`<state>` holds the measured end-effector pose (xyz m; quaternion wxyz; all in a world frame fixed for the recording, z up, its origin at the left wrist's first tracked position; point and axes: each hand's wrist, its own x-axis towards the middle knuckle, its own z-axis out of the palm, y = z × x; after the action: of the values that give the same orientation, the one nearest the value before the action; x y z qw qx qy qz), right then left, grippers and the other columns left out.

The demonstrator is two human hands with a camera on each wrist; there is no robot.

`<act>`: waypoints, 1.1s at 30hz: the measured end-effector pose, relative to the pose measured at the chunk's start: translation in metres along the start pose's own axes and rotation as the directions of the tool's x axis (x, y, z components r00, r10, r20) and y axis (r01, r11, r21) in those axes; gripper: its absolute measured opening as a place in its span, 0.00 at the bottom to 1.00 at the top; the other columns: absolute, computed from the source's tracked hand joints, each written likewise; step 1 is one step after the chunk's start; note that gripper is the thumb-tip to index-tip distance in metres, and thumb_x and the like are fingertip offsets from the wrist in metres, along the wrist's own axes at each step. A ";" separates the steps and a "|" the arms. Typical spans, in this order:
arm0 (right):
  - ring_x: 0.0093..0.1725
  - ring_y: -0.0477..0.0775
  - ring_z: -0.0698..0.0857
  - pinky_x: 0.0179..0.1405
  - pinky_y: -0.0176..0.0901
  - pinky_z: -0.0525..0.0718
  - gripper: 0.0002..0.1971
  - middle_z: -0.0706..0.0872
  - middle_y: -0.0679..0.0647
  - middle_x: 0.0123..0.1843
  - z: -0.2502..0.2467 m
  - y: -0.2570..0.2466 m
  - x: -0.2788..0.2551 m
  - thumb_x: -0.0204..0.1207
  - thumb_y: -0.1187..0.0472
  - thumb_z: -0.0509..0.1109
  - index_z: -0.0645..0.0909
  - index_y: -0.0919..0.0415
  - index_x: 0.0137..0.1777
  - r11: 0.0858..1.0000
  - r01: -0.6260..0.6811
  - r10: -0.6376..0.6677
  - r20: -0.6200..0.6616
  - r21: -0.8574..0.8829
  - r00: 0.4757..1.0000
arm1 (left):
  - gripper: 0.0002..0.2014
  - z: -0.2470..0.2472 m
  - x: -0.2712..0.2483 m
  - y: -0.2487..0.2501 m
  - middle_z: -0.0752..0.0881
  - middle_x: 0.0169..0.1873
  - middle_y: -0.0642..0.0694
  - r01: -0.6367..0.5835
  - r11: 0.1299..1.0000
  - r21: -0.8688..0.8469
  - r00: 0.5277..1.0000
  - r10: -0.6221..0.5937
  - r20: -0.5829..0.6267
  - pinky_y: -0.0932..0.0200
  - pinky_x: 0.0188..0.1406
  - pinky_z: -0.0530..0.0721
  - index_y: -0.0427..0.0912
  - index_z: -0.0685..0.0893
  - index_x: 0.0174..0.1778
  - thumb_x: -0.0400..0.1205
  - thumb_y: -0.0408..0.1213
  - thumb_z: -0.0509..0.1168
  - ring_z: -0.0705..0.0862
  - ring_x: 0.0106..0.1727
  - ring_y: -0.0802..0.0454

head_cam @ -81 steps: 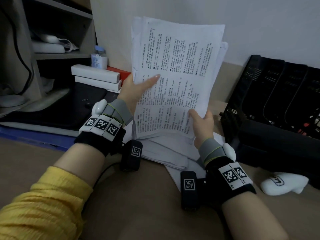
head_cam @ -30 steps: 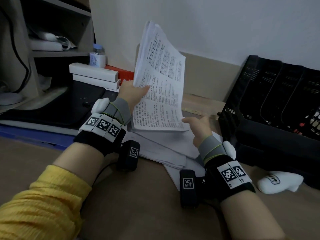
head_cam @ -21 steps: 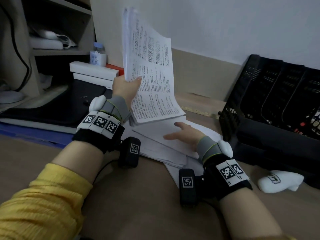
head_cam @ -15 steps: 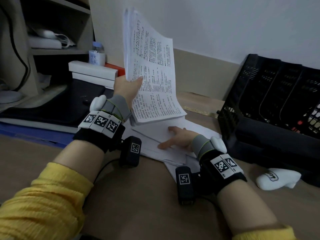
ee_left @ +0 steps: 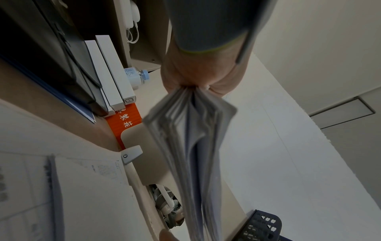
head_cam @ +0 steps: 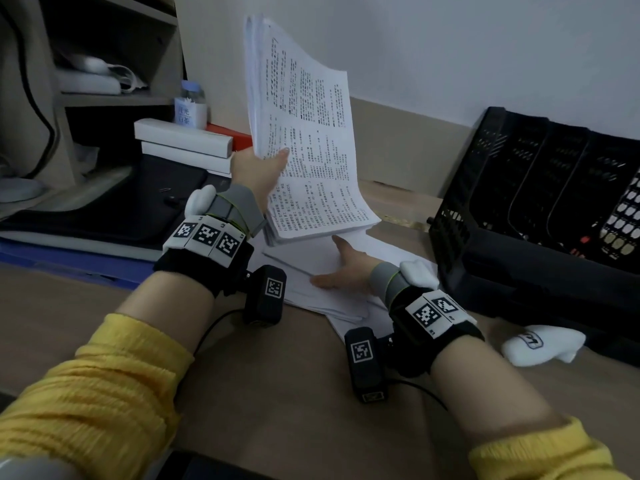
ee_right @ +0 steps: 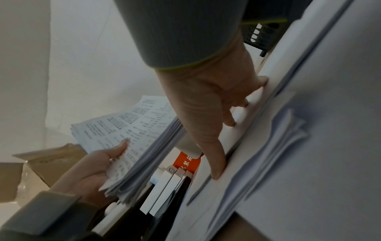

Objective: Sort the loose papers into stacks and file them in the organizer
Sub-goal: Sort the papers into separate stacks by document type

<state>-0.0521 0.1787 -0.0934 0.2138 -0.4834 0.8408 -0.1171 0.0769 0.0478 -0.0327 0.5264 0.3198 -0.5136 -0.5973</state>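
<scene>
My left hand [head_cam: 258, 171] grips a thick sheaf of printed papers [head_cam: 304, 133] by its left edge and holds it upright above the desk; the sheaf [ee_left: 191, 146] fans out from the grip, and the left hand [ee_right: 97, 169] has its thumb on the printed face of the sheaf [ee_right: 125, 130]. Under it, a loose pile of white papers [head_cam: 311, 271] lies flat on the desk. My right hand [head_cam: 341, 268] lies on that pile with its fingers [ee_right: 218, 164] straight and spread over the pile [ee_right: 288, 130]. The black mesh organizer [head_cam: 540, 209] stands to the right.
White boxes [head_cam: 183, 143] and a small bottle [head_cam: 190, 105] sit at the back left beside a shelf unit [head_cam: 86, 81]. A dark flat case [head_cam: 114, 209] lies left of the papers. A white object [head_cam: 540, 344] lies on the brown desk [head_cam: 277, 393] before the organizer.
My right hand let go of the sheaf's lower edge and came down flat onto the pile on the desk. The left hand swung the sheaf upright and slightly left.
</scene>
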 end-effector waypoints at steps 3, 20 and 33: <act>0.80 0.61 0.65 0.78 0.50 0.66 0.52 0.62 0.56 0.83 -0.001 -0.003 -0.002 0.73 0.43 0.73 0.40 0.53 0.85 0.992 0.084 -0.089 -0.055 -0.098 0.994 | 0.16 0.000 0.002 0.000 0.89 0.49 0.45 0.009 1.000 -0.016 1.000 -0.008 0.012 0.39 0.54 0.88 0.38 0.83 0.64 0.80 0.35 0.71 0.89 0.52 0.43; 0.66 0.62 0.80 0.61 0.54 0.84 0.40 0.77 0.60 0.71 -0.006 -0.032 -0.004 0.71 0.59 0.74 0.59 0.57 0.81 0.796 0.209 -0.207 0.069 -0.568 0.976 | 0.16 0.001 0.003 0.000 0.89 0.48 0.44 0.013 0.998 -0.057 1.000 -0.012 0.017 0.41 0.49 0.89 0.38 0.83 0.64 0.80 0.34 0.71 0.90 0.48 0.45; 0.66 0.64 0.80 0.57 0.49 0.77 0.16 0.81 0.64 0.66 -0.013 -0.019 -0.002 0.82 0.64 0.60 0.78 0.67 0.67 0.868 -0.024 -0.080 -0.187 -0.495 0.979 | 0.16 0.000 0.005 0.003 0.89 0.52 0.44 -0.011 0.994 -0.108 1.000 0.008 -0.022 0.41 0.55 0.88 0.38 0.85 0.63 0.79 0.34 0.71 0.89 0.52 0.45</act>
<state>-0.0433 0.1706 -0.0735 -0.0050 -0.5197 0.8528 0.0507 0.0770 0.0436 -0.0292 0.5515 0.2948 -0.4761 -0.6182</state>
